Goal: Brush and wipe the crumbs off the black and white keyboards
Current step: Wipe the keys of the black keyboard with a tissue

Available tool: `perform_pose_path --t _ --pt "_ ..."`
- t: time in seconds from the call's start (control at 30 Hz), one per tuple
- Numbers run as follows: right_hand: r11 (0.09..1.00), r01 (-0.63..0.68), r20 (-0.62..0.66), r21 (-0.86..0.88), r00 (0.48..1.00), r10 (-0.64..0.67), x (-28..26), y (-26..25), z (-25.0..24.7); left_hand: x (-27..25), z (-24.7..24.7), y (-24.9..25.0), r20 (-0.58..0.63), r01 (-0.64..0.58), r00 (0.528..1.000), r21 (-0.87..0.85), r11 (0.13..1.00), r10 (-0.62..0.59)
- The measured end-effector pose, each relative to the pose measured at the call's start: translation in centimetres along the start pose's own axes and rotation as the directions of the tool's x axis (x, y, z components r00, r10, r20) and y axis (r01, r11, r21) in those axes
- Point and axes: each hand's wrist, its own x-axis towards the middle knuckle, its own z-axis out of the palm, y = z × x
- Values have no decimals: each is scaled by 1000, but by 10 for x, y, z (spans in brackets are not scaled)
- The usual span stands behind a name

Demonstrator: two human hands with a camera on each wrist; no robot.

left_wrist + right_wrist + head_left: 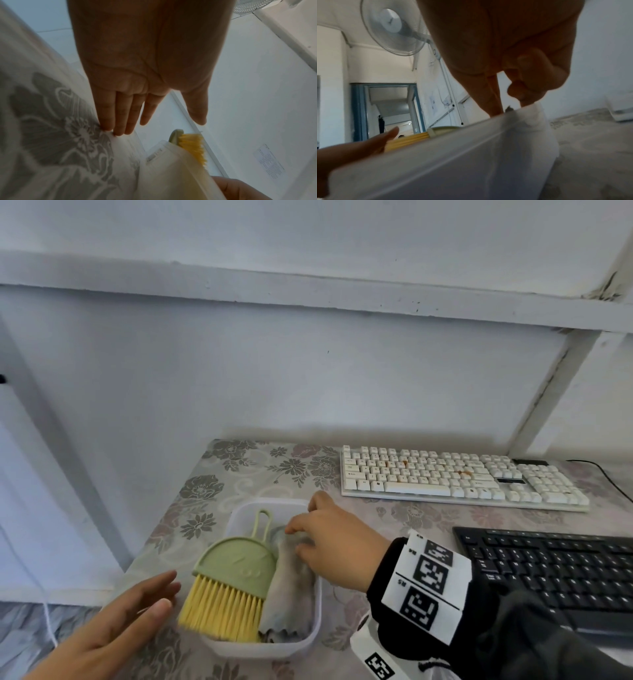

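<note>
Your left hand (pixel 113 625) lies flat with straight fingers on the counter (pixel 239 474), just beside the translucent white plastic tub (pixel 317 604), holding nothing. Your right hand (pixel 329 546) reaches into that tub, fingers curled onto the crumpled grey-white cloth (pixel 291 594); whether it has a firm pinch I cannot tell. The green-handled brush with yellow bristles (pixel 236 577) lies in the tub, untouched. Judging by this, cleaning has not begun: the white keyboard (pixel 455 477) shows brown crumbs, and the black keyboard (pixel 555 570) waits near you on the right. The counter wears a grey floral cover; behind it stands a pale wall with a ledge.
</note>
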Motion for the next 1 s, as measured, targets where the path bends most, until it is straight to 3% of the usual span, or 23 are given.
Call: perform_pose_path --t 0.1,0.27,0.43,0.57,0.7,1.0 --pt "997 56 4 -62 998 -56 -5 -3 0 8 -7 -5 -36 -15 999 15 1000 15" --pt "992 72 96 -107 993 -62 -10 2 9 15 -15 -4 -135 -241 961 24 970 242" --pt "995 86 -5 53 996 -86 -25 20 -4 29 0 37 -193 -458 874 -19 889 446" --pt "990 -14 -55 143 998 22 -53 56 -24 31 45 75 -143 -548 834 -96 831 533" --pt "941 -167 -111 293 972 207 -91 113 -40 16 110 106 -68 -579 815 -132 804 576" --pt "759 -390 -169 521 825 540 -206 255 -72 19 224 120 157 -378 900 -188 907 408"
